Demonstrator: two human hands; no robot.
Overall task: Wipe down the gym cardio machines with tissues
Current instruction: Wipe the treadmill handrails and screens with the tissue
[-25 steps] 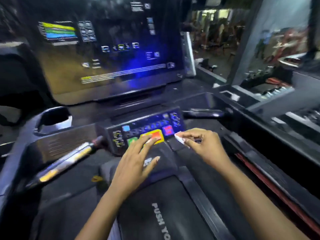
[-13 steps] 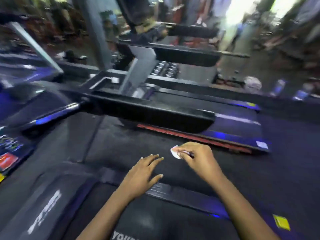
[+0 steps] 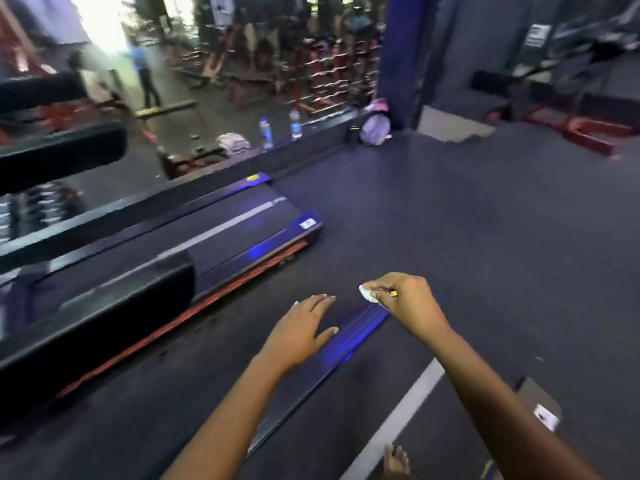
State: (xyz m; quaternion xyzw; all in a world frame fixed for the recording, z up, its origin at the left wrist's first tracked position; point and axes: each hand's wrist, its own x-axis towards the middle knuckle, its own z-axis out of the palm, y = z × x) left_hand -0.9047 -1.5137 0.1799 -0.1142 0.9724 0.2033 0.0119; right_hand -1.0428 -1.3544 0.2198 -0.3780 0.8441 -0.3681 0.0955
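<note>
two bottles (image 3: 266,133) upright beside low wall (image 3: 311,144); right grip (image 3: 412,303) pinches tissue (image 3: 367,293); left grip (image 3: 301,330) spread.

Counting now. I've got two hands up: left hand (image 3: 301,332) and right hand (image 3: 412,303), with one tissue (image 3: 367,293) in the right's pinch. Treadmills, two: near treadmill (image 3: 349,337) directly under the grip, far treadmill (image 3: 242,230) off to its left. One foot (image 3: 396,459) below the grip. Well beyond it I make out two bottles, left bottle (image 3: 266,133) and right bottle (image 3: 296,124), one towel (image 3: 232,142) beside them, one bag (image 3: 375,128), and one person (image 3: 145,74) farther back. The racks behind are too blurred to count.
</note>
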